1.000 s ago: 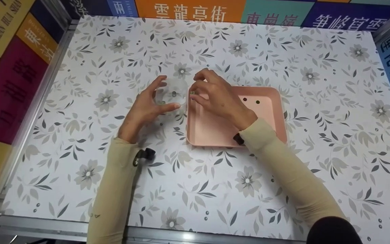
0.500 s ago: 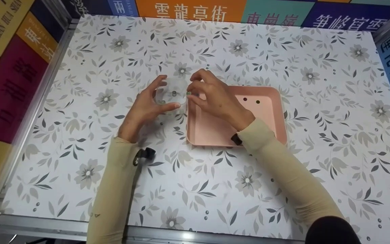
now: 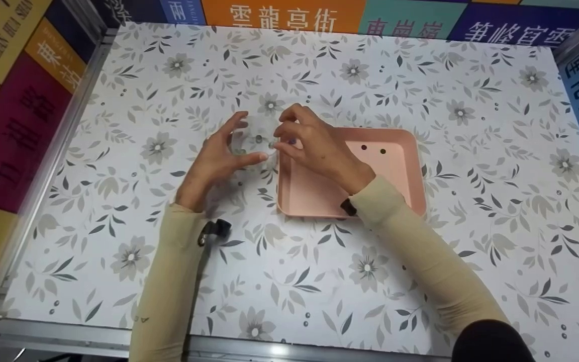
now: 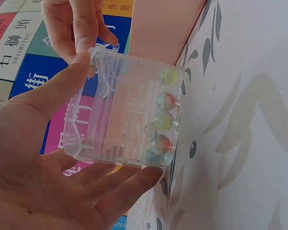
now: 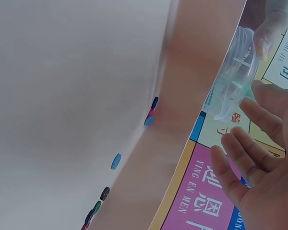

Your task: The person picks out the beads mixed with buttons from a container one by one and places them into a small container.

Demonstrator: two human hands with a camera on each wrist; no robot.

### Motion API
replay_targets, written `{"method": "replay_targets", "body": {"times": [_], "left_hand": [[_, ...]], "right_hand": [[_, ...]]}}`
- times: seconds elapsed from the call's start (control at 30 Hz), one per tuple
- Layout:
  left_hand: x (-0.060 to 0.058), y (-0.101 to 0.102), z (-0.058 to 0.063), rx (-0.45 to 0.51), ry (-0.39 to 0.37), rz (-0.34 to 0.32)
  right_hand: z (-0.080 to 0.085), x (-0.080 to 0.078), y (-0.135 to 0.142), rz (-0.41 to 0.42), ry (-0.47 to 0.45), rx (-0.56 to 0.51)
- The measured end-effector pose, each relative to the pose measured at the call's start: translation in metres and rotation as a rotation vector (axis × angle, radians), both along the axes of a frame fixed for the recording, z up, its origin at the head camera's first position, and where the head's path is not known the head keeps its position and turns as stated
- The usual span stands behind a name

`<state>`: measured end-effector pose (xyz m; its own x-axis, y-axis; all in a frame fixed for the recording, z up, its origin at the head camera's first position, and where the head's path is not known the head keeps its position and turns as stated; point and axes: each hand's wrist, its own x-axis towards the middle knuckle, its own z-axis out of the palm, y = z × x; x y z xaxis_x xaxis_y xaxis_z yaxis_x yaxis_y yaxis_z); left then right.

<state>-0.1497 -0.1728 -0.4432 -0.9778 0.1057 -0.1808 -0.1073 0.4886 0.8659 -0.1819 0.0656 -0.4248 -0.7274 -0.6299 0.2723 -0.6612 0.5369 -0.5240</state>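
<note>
My left hand (image 3: 214, 156) grips a clear plastic box (image 4: 120, 105), thumb on the near side and fingers along the far side. Several glass marbles (image 4: 162, 120), some with yellow or red swirls, lie in the bottom of the box. Over the box's right rim reaches my right hand (image 3: 319, 151), its thumb and forefinger pinching a small greenish marble (image 3: 271, 145) just inside the opening. The other fingers of that hand are spread apart in the right wrist view. Close to the box's right side stands a shallow pink tray (image 3: 319, 196), partly covered by my right hand.
Small round coloured pieces lie in the tray, among them a dark one (image 3: 364, 147), a green one (image 3: 383, 151) and a light blue one (image 5: 116, 161). A floral sheet (image 3: 269, 261) covers the table, and panels with large lettering (image 3: 284, 17) border it.
My right hand has moved a little left, bringing the marble from over the tray's edge to inside the box's rim. The left hand and box have stayed in place.
</note>
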Motion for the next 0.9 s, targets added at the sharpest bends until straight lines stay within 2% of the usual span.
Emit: {"method": "replay_targets", "body": {"times": [0.33,0.5,0.7,0.9], "left_hand": [[-0.001,0.002,-0.001,0.011,-0.003,-0.001],[-0.001,0.003,0.000,0.002,-0.023,0.002],[0.000,0.004,0.002,-0.033,-0.048,0.014],[0.004,0.002,-0.001,-0.030,-0.039,0.014]], "right_hand": [[0.004,0.000,0.004,-0.012,-0.031,0.029],[0.012,0.000,0.014,-0.037,-0.028,0.034],[0.028,0.000,0.039,-0.132,-0.019,0.030],[0.038,0.003,0.071,-0.257,-0.007,0.034]]}}
